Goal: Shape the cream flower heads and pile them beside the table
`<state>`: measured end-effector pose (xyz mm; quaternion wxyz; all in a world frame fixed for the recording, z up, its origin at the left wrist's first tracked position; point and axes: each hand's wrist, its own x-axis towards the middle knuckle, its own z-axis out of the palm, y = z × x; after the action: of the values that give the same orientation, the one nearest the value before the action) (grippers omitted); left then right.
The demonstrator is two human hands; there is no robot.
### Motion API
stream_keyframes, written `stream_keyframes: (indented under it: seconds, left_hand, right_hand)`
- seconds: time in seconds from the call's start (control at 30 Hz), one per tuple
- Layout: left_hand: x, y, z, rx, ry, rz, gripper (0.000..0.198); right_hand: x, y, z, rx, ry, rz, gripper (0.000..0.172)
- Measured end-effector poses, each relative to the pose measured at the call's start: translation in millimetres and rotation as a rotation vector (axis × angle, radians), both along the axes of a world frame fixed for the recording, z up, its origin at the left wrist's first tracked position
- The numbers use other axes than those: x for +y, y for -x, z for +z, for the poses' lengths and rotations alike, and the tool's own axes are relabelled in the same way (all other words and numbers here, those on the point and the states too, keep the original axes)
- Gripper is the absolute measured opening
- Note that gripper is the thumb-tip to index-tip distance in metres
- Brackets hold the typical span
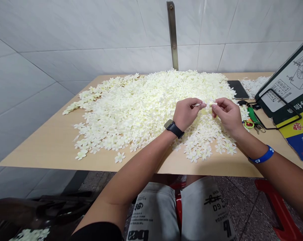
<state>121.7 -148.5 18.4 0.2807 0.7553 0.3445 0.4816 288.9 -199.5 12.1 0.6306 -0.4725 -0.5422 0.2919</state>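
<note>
A wide heap of white artificial flowers [141,103] with pale yellow centres covers much of the table, and both hands are over its right part. My right hand [228,115] pinches one white artificial flower [212,103] between thumb and forefinger. Just left of it, my left hand [187,113] is closed, thumb against the fingers. A thin white sliver shows at those fingertips, too small to name. The two hands are a short gap apart. Loose flowers [198,150] lie below them near the front edge.
At right are a dark phone [237,89], small white scraps [255,85], keys [259,128] with a green fob, and a leaning printed box [289,80] with a black wire frame. A tiled wall [91,30] closes the back. A red stool [279,211] stands below right.
</note>
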Motion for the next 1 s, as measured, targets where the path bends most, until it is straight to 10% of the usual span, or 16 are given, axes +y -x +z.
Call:
stream_keyframes:
  seconds: [0.27,1.0]
  left_hand:
    - [4.5,1.0,-8.3,0.184,-0.399,0.06,0.026]
    - [-4.1,-4.8,-9.7,-0.108,-0.482,-0.139,0.007]
  right_hand:
    - [0.6,0.0,1.1,0.017,0.005,-0.076,0.019]
    - [-4.8,-3.1,-0.4,-0.01,0.009,0.153,0.025]
